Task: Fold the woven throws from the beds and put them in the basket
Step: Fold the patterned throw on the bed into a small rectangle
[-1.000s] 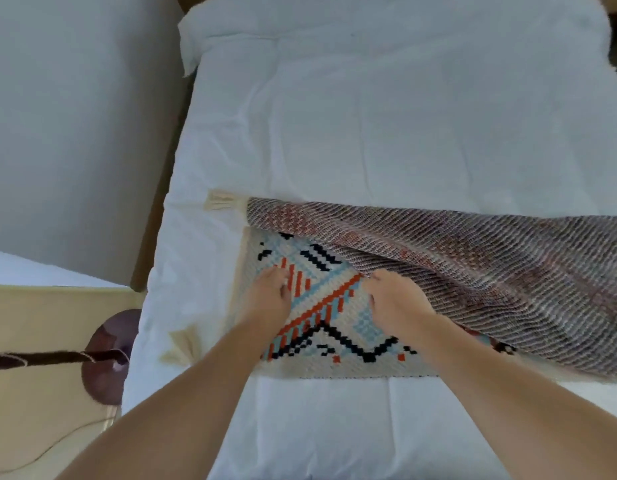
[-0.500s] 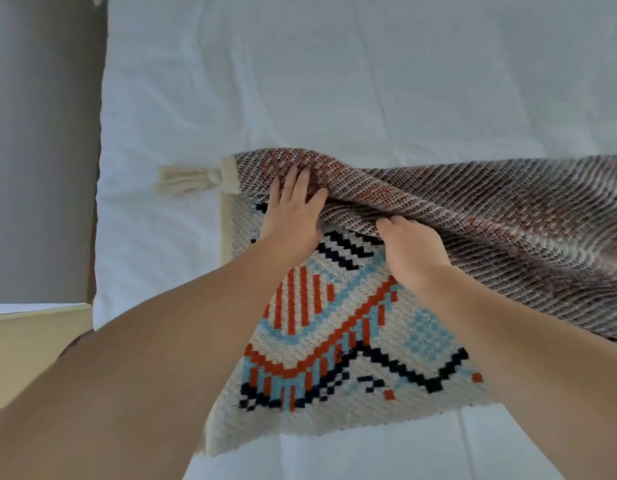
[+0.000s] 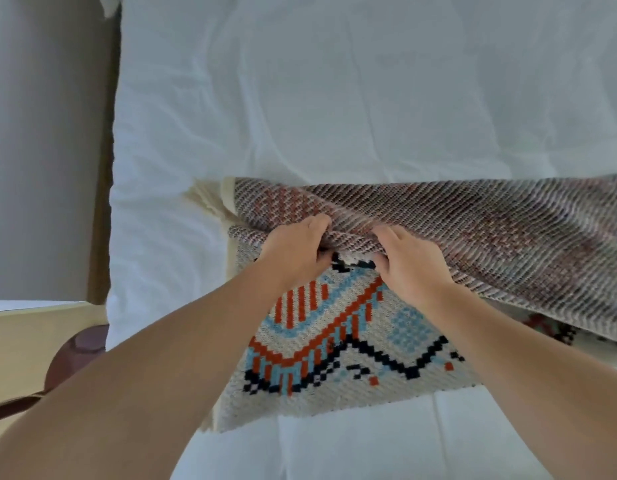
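On the bed (image 3: 300,116), left hand (image 3: 293,251) and right hand (image 3: 407,268) are pinching, fingers curled, the turned-back edge of the woven throw (image 3: 473,244); it's mid-fold, probably needing an even pull across next.

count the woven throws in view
1: the woven throw lies half folded on the bed, gripped by the left hand and right hand. Others may be out of frame.

The throw (image 3: 473,237) apparently continues beyond the right edge
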The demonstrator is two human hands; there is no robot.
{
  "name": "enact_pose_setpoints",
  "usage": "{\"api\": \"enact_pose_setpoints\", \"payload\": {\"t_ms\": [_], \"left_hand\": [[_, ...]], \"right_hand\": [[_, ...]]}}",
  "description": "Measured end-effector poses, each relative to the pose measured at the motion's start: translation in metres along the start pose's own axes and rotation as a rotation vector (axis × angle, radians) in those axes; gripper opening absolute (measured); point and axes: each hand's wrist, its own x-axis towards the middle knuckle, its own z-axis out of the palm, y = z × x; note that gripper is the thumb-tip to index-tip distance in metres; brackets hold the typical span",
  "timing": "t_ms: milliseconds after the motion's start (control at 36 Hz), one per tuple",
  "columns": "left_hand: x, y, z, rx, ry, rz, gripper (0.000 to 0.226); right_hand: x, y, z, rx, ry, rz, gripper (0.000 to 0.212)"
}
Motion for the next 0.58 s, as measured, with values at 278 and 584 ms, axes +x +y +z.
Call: {"api": "enact_pose_setpoints", "payload": {"t_ms": [278, 584], "left_hand": [[-0.045, -0.005, -0.007, 0.029, 0.068, -0.198, 0.045], [-0.125, -0.044, 0.005, 0.181, 0.086, -0.345, 0.036]], "right_hand": [[-0.022, -0.007, -0.003, -0.007, -0.062, -0.019, 0.035], [-0.059, -0.009, 0.018, -0.018, -0.115, 0.002, 0.046]]}}
